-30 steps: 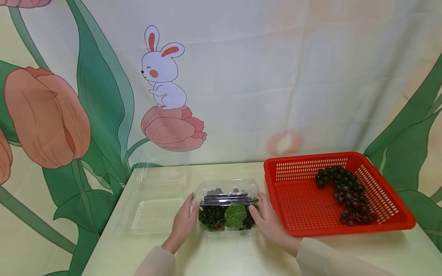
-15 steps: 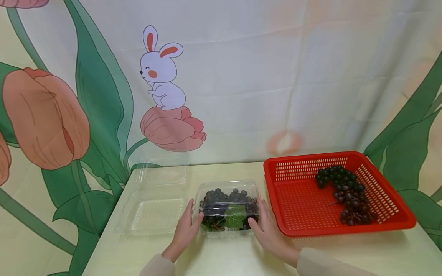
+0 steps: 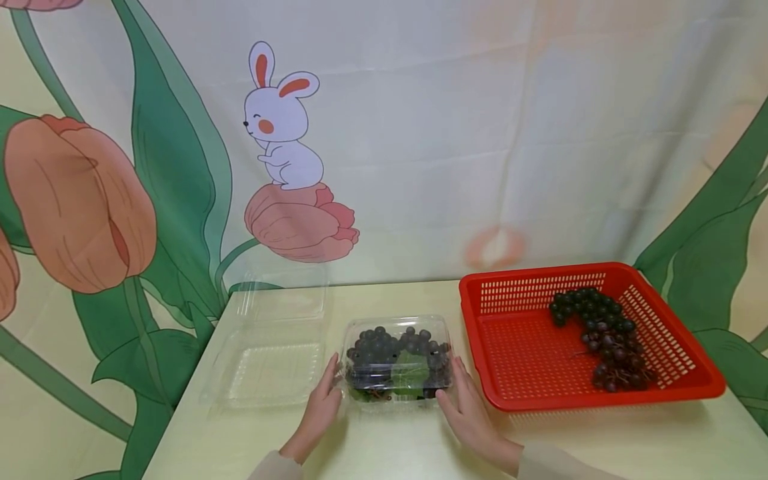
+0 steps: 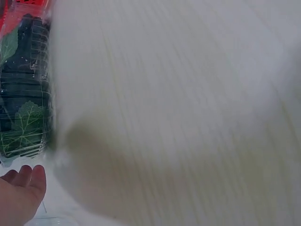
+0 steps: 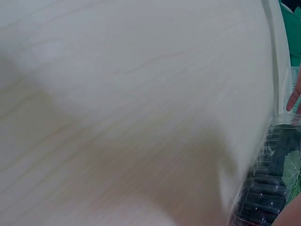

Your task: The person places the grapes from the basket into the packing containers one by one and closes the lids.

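- Backdrop (image 3: 420,167): pale cloth printed with tulips and 1 rabbit, upright behind the table.
- Table (image 3: 390,443): pale top, running beneath both hands.
- Basket (image 3: 516,353): red slotted plastic, toward the right.
- Open container (image 3: 276,373): transparent, toward the left, its lid raised at the back.
- Lidded box (image 3: 393,321): transparent, on the table between the 2 hands, lid down over dark grapes (image 3: 377,348) (whether latched cannot be told).
- Grape bunch (image 3: 606,337): dark, along the basket's right side.
- Left hand (image 3: 318,410): opened out, just beside the box's left end.
- Right hand (image 3: 474,417): opened out at the right end, thumb by the front corner; contact uncertain.
- Leaf (image 3: 411,372): green, inside the box's front.
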A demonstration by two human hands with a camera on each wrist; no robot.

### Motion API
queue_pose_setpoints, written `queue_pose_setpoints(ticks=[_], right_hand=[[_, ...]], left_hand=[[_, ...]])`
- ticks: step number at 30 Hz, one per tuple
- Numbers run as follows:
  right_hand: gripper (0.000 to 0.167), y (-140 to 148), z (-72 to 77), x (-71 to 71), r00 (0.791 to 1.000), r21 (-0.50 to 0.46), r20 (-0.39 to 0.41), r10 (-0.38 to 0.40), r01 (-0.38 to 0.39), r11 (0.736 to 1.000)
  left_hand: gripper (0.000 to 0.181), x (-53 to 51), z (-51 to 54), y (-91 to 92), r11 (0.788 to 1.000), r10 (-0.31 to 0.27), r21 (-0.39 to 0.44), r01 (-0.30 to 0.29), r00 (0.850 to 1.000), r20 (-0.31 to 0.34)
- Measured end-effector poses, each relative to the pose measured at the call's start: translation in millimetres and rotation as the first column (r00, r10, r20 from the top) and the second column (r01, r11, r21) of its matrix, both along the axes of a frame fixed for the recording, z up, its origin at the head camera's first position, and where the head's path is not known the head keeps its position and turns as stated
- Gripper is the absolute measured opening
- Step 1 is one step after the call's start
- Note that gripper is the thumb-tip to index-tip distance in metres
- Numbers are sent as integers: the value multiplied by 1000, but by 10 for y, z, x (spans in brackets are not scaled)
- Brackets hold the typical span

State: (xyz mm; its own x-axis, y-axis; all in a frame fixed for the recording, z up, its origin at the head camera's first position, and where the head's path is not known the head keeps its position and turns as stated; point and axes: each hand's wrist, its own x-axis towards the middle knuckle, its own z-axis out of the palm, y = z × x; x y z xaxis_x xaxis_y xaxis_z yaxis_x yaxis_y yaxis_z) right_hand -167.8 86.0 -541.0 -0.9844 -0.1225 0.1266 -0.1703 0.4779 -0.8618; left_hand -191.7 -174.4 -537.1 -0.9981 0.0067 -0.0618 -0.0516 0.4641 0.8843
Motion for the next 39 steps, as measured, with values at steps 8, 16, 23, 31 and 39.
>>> queue_pose_setpoints(ticks=[8,16,23,31,39], right_hand=[[64,28,-89,11,1000,22,-10,-6,6,1000],[63,55,-189,57,1000,65,-30,1,1,998],[61,59,-207,69,998,78,-59,8,-4,997],[61,69,-225,68,998,108,-55,15,-9,994],[61,90,-224,82,998,117,-53,18,-12,993]], left_hand=[[70,49,5,-16,977,-73,200,68,997,18],[76,37,-26,-48,938,-94,343,61,992,79],[71,17,-24,-50,922,-87,385,41,991,104],[49,38,-67,-57,951,-34,308,21,999,39],[50,69,-34,-48,962,15,272,-18,1000,10]])
